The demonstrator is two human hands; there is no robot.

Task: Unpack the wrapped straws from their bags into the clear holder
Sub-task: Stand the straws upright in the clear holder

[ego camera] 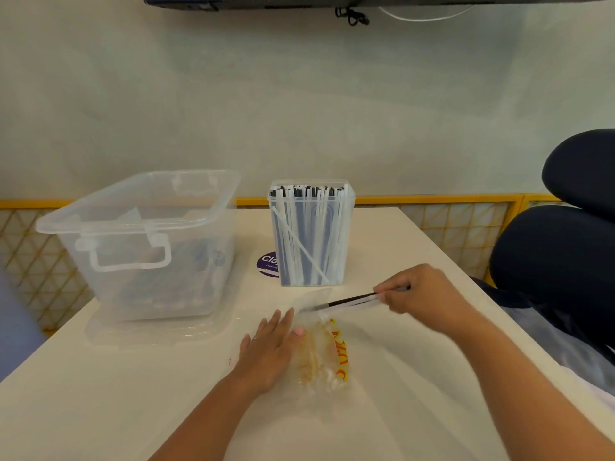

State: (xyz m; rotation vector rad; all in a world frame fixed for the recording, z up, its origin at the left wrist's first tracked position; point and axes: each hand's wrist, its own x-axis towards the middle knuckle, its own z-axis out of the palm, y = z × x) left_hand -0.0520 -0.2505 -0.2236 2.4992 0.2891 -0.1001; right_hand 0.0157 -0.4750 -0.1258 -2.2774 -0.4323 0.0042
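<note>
The left hand (pixel 269 352) lies flat, fingers straight, on the clear bag (pixel 324 356) on the surface (pixel 416 410), while the right hand (pixel 420 291) pinches what look like a few blurry wrapped straws (pixel 352 300) at the bag's mouth, near the clear holder (pixel 311 236).

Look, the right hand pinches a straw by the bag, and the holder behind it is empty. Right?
No. The head view shows the holder packed with straws, not empty. The right hand does pinch a straw by the bag.
</note>
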